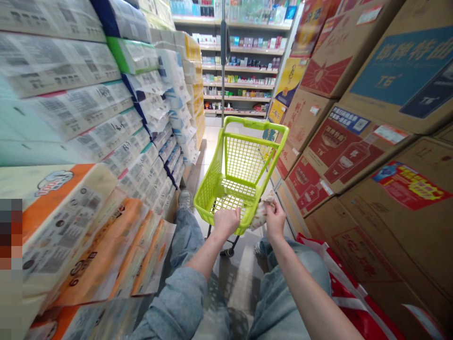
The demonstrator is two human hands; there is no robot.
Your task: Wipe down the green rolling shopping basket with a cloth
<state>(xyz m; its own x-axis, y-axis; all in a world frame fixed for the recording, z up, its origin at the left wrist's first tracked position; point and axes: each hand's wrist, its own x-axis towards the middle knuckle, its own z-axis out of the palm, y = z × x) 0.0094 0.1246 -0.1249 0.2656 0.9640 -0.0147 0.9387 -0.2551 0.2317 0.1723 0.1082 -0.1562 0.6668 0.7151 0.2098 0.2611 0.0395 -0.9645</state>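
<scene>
At twelve o'clock your left hand (227,221) meets the green cart (212,175), its grip hidden; your right hand (276,219) pinches patterned cloth (260,216) at one, seemingly wiping, which calls for steadying.

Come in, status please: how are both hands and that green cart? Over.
Left hand closed at near rim of green cart. Right hand pinching patterned soft item beside cart. Wrapped packs at left, stacked cartons at right.

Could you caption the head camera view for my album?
Left hand at a green shopping cart, right hand holding a patterned item, between stacked packs and boxes.
</scene>
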